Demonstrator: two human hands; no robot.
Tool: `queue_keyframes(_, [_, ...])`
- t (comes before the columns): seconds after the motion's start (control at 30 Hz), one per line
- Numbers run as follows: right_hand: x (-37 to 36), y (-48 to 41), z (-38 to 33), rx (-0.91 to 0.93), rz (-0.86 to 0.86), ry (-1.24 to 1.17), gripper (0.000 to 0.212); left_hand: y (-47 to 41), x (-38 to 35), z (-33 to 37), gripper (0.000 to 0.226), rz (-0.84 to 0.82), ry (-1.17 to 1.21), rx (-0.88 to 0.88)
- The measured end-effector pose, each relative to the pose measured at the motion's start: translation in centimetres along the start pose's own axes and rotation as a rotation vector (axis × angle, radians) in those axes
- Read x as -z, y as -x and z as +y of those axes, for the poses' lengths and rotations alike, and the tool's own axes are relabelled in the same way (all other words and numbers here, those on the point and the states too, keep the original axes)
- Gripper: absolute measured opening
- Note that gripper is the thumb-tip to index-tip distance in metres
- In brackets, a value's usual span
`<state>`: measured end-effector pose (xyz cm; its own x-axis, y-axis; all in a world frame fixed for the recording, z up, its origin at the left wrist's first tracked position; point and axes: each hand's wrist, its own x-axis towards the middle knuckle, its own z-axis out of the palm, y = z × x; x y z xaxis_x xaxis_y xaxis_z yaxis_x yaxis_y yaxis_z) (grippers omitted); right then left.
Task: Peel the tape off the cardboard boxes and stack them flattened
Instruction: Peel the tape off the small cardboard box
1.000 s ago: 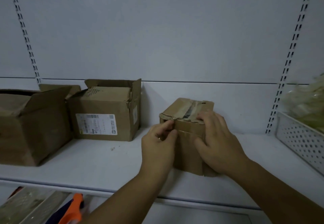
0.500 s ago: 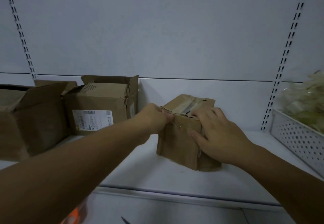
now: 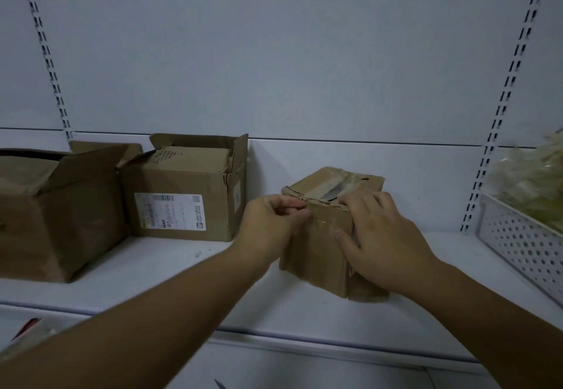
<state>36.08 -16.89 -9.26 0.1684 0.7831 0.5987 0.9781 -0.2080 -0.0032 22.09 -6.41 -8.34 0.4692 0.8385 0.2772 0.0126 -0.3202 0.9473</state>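
Left hand (image 3: 271, 221) pinches tape (image 3: 331, 189) at small box (image 3: 316, 254) edge; right hand (image 3: 384, 236) flat, braces box.

Creased matt cardboard box (image 3: 316, 245) with glossy tape (image 3: 330, 189) (wrinkled), on a smooth white shelf (image 3: 182, 282).
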Motion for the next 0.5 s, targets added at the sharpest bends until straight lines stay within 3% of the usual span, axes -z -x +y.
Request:
queue_keyframes(0.1, [0.0, -0.1, -0.2, -0.008, -0.005, 0.012, 0.043, -0.5, -1.0, 0.2, 0.012, 0.057, -0.003, 0.01])
queue_keyframes(0.33, [0.2, -0.4, -0.3, -0.001, -0.033, 0.073, 0.047, -2.4, 0.0, 2.5, 0.018, -0.16, -0.233, 0.135])
queue_keyframes(0.5, [0.5, -0.8, -0.6, -0.008, -0.079, 0.124, 0.053, -3.1, 0.2, 2.9, 0.019, -0.165, -0.264, 0.157])
